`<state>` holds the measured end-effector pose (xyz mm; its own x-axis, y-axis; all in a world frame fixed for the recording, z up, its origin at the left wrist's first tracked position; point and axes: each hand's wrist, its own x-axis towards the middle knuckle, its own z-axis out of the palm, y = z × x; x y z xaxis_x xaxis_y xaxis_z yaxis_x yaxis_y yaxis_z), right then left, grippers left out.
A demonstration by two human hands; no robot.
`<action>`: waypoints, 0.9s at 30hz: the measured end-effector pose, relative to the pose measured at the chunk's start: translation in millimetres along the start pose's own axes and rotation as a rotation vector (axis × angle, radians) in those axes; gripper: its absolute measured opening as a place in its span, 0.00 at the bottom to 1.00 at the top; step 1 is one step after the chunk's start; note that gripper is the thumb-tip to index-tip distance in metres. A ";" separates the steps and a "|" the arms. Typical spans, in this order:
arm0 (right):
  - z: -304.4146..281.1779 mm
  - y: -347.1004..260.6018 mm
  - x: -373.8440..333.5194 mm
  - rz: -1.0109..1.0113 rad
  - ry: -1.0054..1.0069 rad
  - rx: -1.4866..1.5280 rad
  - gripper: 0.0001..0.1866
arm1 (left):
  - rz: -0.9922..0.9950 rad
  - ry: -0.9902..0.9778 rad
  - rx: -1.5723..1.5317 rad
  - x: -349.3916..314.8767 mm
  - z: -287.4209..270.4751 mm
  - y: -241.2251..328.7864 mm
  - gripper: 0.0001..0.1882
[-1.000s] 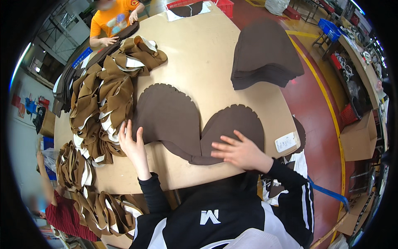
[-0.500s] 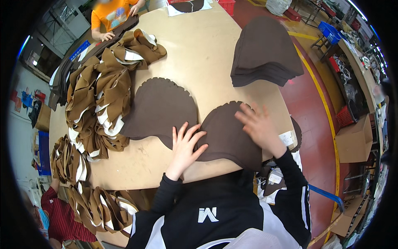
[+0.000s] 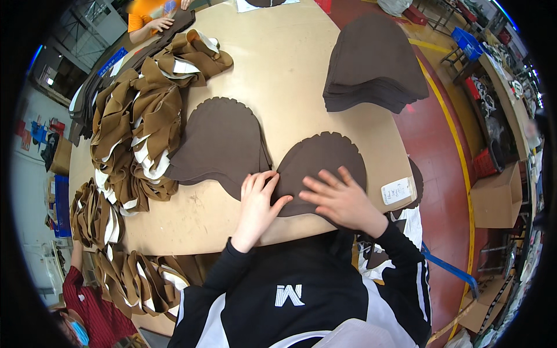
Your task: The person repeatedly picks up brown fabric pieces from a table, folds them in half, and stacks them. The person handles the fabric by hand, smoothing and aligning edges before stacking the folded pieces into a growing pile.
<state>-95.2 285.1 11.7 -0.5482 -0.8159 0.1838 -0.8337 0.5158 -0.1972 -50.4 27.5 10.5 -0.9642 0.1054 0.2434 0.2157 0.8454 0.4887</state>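
Observation:
In front of me on the table lies a dark brown rounded piece (image 3: 316, 165) with a notched far edge, which looks like cut sheet material. My right hand (image 3: 342, 200) rests over its near right part, fingers spread and holding nothing. At its left edge my left hand (image 3: 258, 200) touches it, fingers lying close together and thumb apart on the surface. To the left, a small pile of similar dark pieces (image 3: 223, 139) reaches under or beside my left fingertips; several layers show at its edge.
A tall stack of dark brown pieces (image 3: 374, 64) stands at the far right of the table (image 3: 278, 75). Bunched tan and white strips (image 3: 139, 116) cover the left side. A white label (image 3: 397, 191) lies near the right edge. People in orange (image 3: 142, 24) and dark red (image 3: 96, 304) are nearby.
My right hand has moved left and nearer across the brown piece. My left fingers have drawn closer together at its left edge. The whole view has shifted slightly.

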 end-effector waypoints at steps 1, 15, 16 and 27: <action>8.2 -4.1 -2.0 -0.015 -0.035 0.019 0.28 | -0.066 0.006 -0.070 -2.4 3.4 5.0 0.25; -21.3 47.2 -6.8 0.439 0.187 -0.195 0.26 | -0.413 0.447 -0.658 12.8 -55.7 -56.4 0.12; -22.1 29.8 -3.9 0.298 0.126 -0.176 0.27 | -0.404 0.498 -0.619 7.2 -66.4 -92.1 0.12; 15.7 41.8 30.4 0.208 0.032 -0.072 0.24 | -0.114 0.039 -0.227 -1.9 -8.0 -22.5 0.23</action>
<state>-145.7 277.7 -6.1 -0.7099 -0.6818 0.1767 -0.7042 0.6905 -0.1653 -52.1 4.0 5.7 -0.9785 -0.0083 0.2059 0.1391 0.7106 0.6897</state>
